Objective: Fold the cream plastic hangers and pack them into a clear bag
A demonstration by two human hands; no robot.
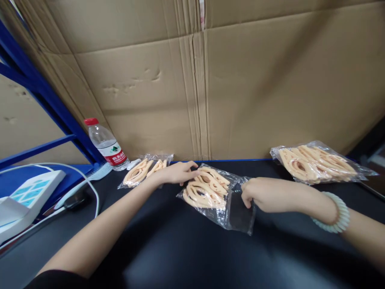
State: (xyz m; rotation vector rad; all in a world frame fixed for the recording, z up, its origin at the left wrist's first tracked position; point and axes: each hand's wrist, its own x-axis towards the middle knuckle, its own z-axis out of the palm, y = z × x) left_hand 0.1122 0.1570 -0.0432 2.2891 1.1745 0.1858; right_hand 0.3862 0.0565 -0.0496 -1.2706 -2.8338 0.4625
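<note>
A clear plastic bag (210, 196) holding several flat, beige, curved cut-out pieces lies on the black table in front of me. My left hand (177, 173) reaches to the upper left edge of this bag, its fingers stretched out and touching it. At the bag's right end, where the plastic is loose, my right hand (261, 193) has its fingers closed on the film. Just left of my left hand is a smaller-looking bag (140, 172) of similar beige pieces, partly hidden behind the hand and forearm.
Another bag of beige pieces (319, 162) lies at the back right. At the left stand a tilted water bottle (108, 146) with a red cap, a white device (31, 196) with blue patches, and a white cable (90, 186). Cardboard (144, 100) walls the back; a blue metal frame (45, 92) rises left.
</note>
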